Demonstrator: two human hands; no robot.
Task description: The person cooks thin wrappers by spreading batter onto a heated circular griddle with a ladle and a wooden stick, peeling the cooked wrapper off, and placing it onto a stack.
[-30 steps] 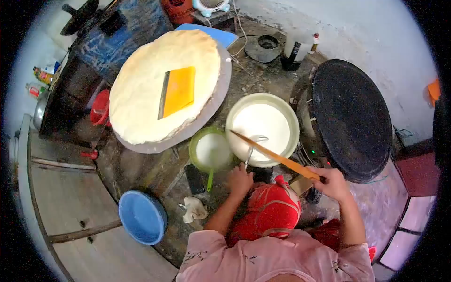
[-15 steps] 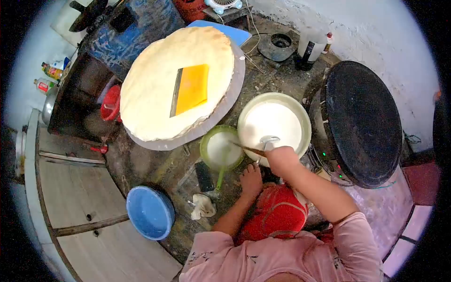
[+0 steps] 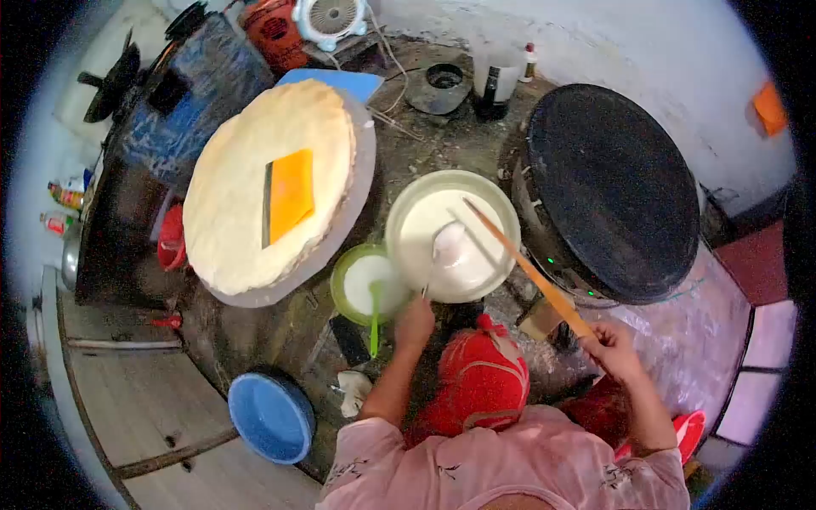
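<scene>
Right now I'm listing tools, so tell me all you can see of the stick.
The stick looks wooden: orange-brown, long and narrow, tapering to a darker tip. The right hand grips its near end. It slants over the edge of the bowl, its tip over the white liquid; whether it touches the rim is unclear.

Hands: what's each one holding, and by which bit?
The left hand holds the ladle by its handle; the right hand holds the stick by its near end.
</scene>
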